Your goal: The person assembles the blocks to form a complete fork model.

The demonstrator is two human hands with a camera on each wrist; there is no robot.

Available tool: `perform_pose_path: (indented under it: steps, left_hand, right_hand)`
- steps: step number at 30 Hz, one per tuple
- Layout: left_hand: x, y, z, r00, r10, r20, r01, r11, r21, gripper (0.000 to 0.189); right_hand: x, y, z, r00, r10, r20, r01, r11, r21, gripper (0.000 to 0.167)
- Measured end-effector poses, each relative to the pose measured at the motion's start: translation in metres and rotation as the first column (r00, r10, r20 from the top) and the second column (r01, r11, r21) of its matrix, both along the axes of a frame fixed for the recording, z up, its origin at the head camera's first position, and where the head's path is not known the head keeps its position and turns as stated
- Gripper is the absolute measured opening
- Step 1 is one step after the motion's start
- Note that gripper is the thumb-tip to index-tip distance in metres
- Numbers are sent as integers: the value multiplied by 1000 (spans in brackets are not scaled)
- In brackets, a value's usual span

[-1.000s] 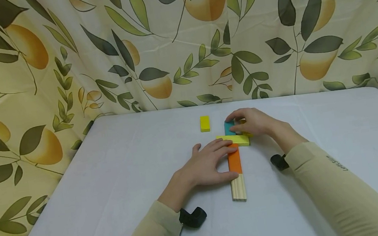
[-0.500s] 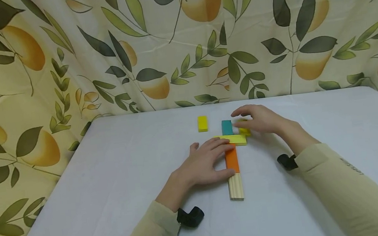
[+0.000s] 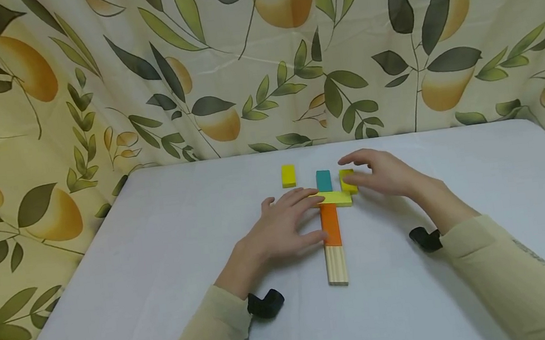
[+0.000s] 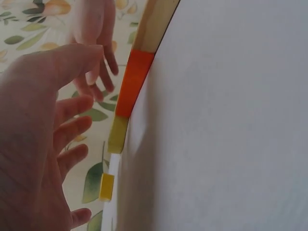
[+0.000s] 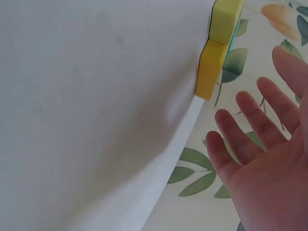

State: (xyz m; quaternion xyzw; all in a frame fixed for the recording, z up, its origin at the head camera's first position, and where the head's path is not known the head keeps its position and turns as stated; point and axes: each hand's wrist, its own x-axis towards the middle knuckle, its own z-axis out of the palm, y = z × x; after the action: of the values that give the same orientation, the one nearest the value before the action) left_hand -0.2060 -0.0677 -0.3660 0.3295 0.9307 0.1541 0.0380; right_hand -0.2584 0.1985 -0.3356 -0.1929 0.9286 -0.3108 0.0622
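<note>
A column of flat blocks lies in the middle of the head view: a plain wooden block (image 3: 336, 266) nearest, an orange block (image 3: 331, 225), a yellow-green block (image 3: 340, 199) laid crosswise, and a teal block (image 3: 323, 181) beyond it. My left hand (image 3: 284, 227) is spread at the column's left side, fingertips over the crosswise block's left end, thumb beside the orange one. A yellow block (image 3: 352, 188) sits right of the teal block, against the crosswise block's far side. My right hand (image 3: 386, 173) is spread beside it, the thumb overlapping it in this view; nothing is gripped.
A second yellow block (image 3: 288, 176) stands apart on the left, level with the teal one. All rest on a white-covered table (image 3: 153, 273), whose far edge meets a leaf-and-fruit patterned curtain (image 3: 221, 75).
The right hand has let go of the teal block and drawn off to the right, fingers spreading. The left hand has eased slightly left. The blocks keep their arrangement; the head view shifted a little.
</note>
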Motion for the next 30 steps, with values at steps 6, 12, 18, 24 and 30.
perform_pose_path:
  steps: [6, 12, 18, 24, 30]
  left_hand:
    - [-7, -5, 4, 1000, 30, -5, -30, 1000, 1, 69]
    - [-14, -12, 8, 998, 68, -1, -68, 997, 30, 67]
    - [-20, -16, 8, 996, 92, 12, -92, 995, 39, 68]
    - [-26, -21, 9, 994, 107, 6, -108, 992, 66, 67]
    - [-33, -25, 11, 993, 117, -3, -117, 989, 91, 66]
  right_hand:
    - [7, -2, -3, 1000, -3, -11, 3, 1000, -22, 49]
    - [14, -5, -3, 999, 20, -29, -21, 1000, -22, 50]
    - [17, -9, -5, 998, 39, -40, -39, 999, -18, 51]
    - [21, -14, -6, 998, 51, -36, -52, 998, -23, 52]
    - [25, -18, -6, 999, 44, -30, -45, 999, -18, 54]
